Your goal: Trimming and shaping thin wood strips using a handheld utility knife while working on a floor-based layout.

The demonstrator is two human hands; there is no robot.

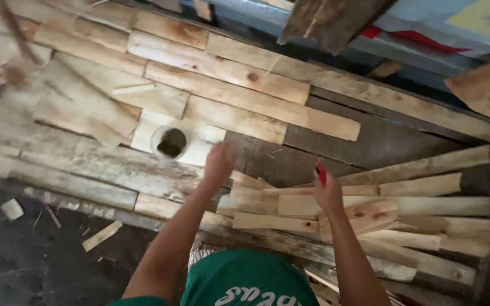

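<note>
1. Right hand (329, 195) pinches a red pencil (321, 173) upright, tip clear of the slats (370, 218) stacked at the tabletop's (370, 141) right edge.
2. Left hand (219, 163) blurred above bare boards near a cup (170, 141); grip unclear.

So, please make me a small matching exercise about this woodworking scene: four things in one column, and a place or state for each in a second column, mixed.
Things:
1. left hand
2. right hand
3. round container
4. small wood offcut

Places or states:
A. lying on the dark floor
B. holding a red object
C. standing on pale boards, open top
D. raised and blurred, nothing visible in it

Pairs: 1-D, 2-B, 3-C, 4-A
</note>
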